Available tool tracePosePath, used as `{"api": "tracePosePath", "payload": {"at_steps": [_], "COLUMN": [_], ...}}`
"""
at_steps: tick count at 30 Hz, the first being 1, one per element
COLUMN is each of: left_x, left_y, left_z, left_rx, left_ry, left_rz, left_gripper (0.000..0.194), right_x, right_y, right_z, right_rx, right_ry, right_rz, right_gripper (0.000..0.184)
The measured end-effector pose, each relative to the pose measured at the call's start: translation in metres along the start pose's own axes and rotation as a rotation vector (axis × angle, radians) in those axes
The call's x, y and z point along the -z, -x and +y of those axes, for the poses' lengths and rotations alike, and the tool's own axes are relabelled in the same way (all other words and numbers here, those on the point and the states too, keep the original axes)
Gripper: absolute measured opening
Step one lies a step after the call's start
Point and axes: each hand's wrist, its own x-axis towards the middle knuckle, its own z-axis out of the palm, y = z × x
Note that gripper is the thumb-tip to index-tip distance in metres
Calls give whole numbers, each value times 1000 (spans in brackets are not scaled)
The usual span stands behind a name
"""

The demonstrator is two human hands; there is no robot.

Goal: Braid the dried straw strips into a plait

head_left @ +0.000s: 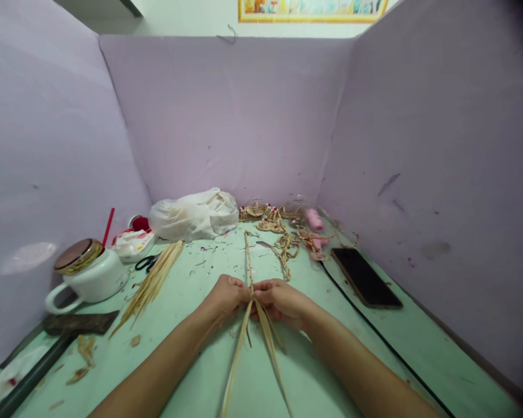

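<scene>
1. We have the plaited cord [249, 258] in the middle of the green table [314, 383], straight ahead of us, its near end between our fingers. Its long axis runs away from us, nearly straight, towards the back panel [226, 116].
2. Our left hand [227, 297] and right hand [283, 299] come together at that near end, one on each side, both pinching where the plait opens out. Neither looks clearly nearer to it. Some of our fingertips are hidden, so we cannot tell which strand each one grips.
3. From our pinch, loose strands [268, 339] fan back towards us between the forearms: pale, flat and tapering, with shorter ends among them. The plait itself looks thin, tan and tightly twisted.
4. Beyond the cord we see finished braided pieces [270, 225], some with red and white dots, and a white plastic bag [194, 217] to their left.
5. Farther out, a straw bundle [157, 281] lies left of our hands; a dark phone [366, 278] and a black cable [375, 330] lie right.
</scene>
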Motion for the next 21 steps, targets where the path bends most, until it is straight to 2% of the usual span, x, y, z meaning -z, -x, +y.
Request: {"api": "tracePosePath", "payload": {"at_steps": [3, 7, 12, 16, 18, 21], "left_x": [2, 6, 12, 13, 8, -5], "left_y": [-3, -7, -8, 0, 8, 22], "left_z": [-4, -9, -9, -2, 1, 1], "left_rx": [-40, -93, -217, -163, -163, -237], "left_ry": [-57, -209, -452, -579, -653, -771], "left_rz": [-38, -63, -10, -5, 38, 152], "left_gripper": [4, 8, 8, 12, 13, 14], "right_x": [-3, 0, 2, 1, 0, -1], "right_y": [-5, -11, -16, -18, -19, -20], "right_z": [9, 12, 15, 19, 21, 23], "right_rx": [-25, 17, 87, 109, 112, 110], "right_ry": [-8, 170, 331, 302, 257, 183], "right_rz": [-19, 83, 187, 187, 197, 219], "right_gripper": [8, 12, 8, 6, 6, 5]}}
